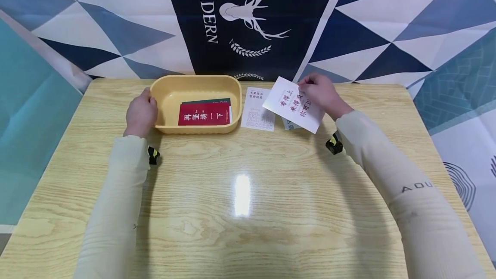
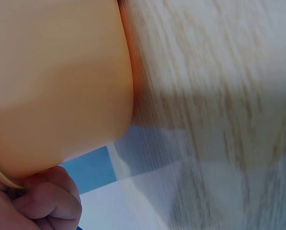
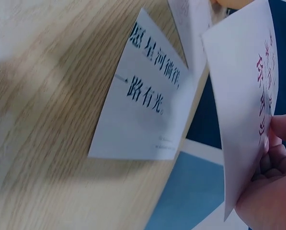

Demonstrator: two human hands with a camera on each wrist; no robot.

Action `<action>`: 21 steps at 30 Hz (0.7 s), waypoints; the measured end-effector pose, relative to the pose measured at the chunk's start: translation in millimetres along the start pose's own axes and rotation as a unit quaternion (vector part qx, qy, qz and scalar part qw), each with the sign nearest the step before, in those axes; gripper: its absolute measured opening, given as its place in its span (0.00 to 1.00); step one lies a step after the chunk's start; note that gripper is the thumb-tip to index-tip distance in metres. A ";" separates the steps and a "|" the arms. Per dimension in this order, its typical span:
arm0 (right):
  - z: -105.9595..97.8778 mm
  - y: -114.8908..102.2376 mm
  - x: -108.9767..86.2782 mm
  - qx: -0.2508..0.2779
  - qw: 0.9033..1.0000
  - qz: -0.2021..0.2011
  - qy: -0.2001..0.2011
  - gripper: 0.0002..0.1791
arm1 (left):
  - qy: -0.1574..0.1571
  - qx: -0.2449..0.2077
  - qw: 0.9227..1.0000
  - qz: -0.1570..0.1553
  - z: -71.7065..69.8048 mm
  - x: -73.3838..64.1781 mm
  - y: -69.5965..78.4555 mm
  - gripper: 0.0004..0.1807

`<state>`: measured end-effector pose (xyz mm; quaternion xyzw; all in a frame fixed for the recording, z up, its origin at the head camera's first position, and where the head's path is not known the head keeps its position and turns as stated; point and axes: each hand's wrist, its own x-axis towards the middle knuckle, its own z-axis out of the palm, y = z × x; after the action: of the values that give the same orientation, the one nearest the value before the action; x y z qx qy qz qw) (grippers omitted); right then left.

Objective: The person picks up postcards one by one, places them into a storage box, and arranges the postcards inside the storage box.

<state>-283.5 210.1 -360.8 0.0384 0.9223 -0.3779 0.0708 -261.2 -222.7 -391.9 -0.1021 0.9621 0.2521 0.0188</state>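
Observation:
At the back left of the table, my left hand grips the left rim of a yellow plastic basket. In the left wrist view, curled fingers hold the basket's edge. Inside the basket lies a red card with white characters, over a dark green card. My right hand pinches a white card with dark red characters, held tilted above the table. Partly beneath it, another white card with dark characters lies on the wood. A white printed card lies between that one and the basket.
The wood-grain table meets a patterned backdrop of triangles with a deer-head panel along its back edge. A small black and yellow object sits at the right wrist, and a similar one at the left.

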 end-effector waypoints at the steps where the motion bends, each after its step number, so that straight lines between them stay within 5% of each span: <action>1: 1.2 -1.2 0.7 -0.001 1.000 -0.004 -0.001 0.15 | 0.000 0.000 1.000 0.000 -0.1 -0.1 0.4 0.24; 21: 15.6 -25.4 0.2 -0.006 0.999 -0.041 -0.027 0.14 | 0.006 0.001 1.000 0.003 0.9 -0.2 -0.3 0.25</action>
<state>-285.3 181.1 -354.3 -0.0096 0.9232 -0.3758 0.0804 -261.0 -222.4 -392.8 -0.1010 0.9628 0.2502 0.0123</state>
